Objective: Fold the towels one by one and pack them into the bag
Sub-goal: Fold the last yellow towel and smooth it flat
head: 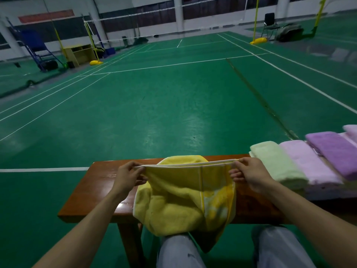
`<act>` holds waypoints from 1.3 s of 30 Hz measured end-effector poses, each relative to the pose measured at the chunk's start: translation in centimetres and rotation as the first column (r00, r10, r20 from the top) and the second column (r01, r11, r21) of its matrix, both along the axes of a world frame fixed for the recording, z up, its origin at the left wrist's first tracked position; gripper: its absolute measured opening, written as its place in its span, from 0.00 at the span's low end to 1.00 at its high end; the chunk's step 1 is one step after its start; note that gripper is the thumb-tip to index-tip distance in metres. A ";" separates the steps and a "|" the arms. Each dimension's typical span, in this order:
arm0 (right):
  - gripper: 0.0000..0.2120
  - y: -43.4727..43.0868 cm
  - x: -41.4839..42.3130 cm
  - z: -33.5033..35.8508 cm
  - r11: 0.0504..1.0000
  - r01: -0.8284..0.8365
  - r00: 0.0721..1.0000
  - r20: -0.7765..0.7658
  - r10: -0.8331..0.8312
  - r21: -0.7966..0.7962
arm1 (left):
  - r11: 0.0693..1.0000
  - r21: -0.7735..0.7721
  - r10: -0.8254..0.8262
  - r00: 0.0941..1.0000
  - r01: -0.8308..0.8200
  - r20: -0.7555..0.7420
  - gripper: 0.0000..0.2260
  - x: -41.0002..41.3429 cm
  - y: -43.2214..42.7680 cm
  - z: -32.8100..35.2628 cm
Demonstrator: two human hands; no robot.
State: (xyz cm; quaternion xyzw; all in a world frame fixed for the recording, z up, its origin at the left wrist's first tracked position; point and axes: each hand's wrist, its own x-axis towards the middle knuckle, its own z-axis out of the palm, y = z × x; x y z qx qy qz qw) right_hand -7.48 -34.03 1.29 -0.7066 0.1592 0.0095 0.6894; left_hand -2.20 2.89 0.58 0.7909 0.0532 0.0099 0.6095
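Both the left hand [128,174] and right hand [246,175] pinched the yellow towel [179,202] at its top corners, its long edge stretched crosswise at lower centre.

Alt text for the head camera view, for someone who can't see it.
The left hand and right hand pinch the top edge of a yellow terry towel, stretched above a brown wooden bench. A folded pale green towel, pink towel and purple towel lie to its right.
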 end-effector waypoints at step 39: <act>0.11 -4.3 23.8 1.4 0.931 0.217 0.914 0.395 -0.089 -0.294 | 0.913 -0.400 0.167 0.967 -0.078 0.192 0.07 22.0 -6.7 0.0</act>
